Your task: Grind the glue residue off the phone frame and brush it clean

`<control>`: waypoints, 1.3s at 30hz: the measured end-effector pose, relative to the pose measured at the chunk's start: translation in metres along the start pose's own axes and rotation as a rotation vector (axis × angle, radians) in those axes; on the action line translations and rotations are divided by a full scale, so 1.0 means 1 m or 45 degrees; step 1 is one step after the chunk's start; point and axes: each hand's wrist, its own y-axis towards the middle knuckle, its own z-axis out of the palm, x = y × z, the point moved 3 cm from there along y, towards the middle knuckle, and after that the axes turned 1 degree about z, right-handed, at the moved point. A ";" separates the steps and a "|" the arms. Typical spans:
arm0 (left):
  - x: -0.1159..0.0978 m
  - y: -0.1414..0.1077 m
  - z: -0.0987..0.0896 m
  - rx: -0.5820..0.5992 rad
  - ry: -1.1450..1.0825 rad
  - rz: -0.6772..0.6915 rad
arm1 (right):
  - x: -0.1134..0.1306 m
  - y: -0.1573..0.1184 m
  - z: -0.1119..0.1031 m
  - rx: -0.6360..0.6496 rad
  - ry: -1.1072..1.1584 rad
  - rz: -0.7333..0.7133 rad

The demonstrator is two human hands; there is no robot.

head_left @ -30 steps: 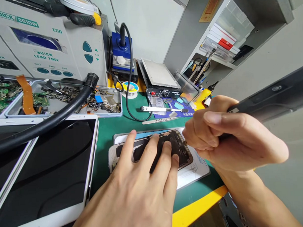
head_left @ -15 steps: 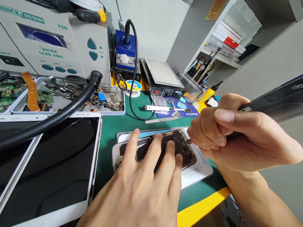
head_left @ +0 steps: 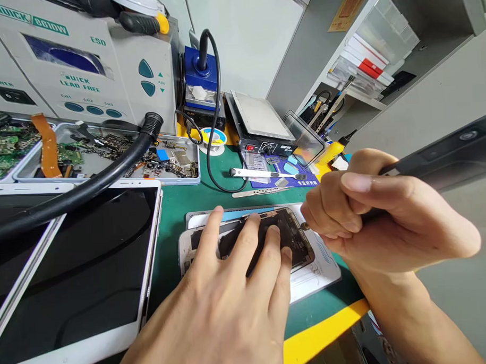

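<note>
My left hand (head_left: 234, 294) lies with its fingers spread over a dark-faced phone part (head_left: 294, 230), fingertips resting on it. Beneath that part is a white printed board or sheet (head_left: 325, 264). My right hand (head_left: 375, 214) is closed round a thick black hand tool (head_left: 445, 156), its body slanting up to the right. A small metal tip shows beside the fingers, at the phone part's right edge; whether it touches is hard to tell. The tool's exact kind is not clear. The palm hides part of the phone's near side.
Two white-framed tablets (head_left: 106, 256) lie at left under a black hose (head_left: 107, 179). Trays of circuit boards (head_left: 187, 178) stand before a hot-air station (head_left: 83, 55). Behind are a soldering iron stand (head_left: 201, 72), a heating plate (head_left: 260, 117), a white brush (head_left: 262, 173) and tweezers (head_left: 263, 192).
The whole view has shifted very slightly. Both hands keep their hold and place, with the right hand and its tool moved only a hair.
</note>
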 end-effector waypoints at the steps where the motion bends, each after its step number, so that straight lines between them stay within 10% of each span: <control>1: 0.000 0.001 0.000 0.011 -0.030 -0.001 | 0.000 0.001 0.002 -0.012 -0.001 0.006; 39: 0.002 0.013 -0.001 0.016 -0.074 0.016 | 0.003 0.006 0.010 -0.073 -0.017 0.024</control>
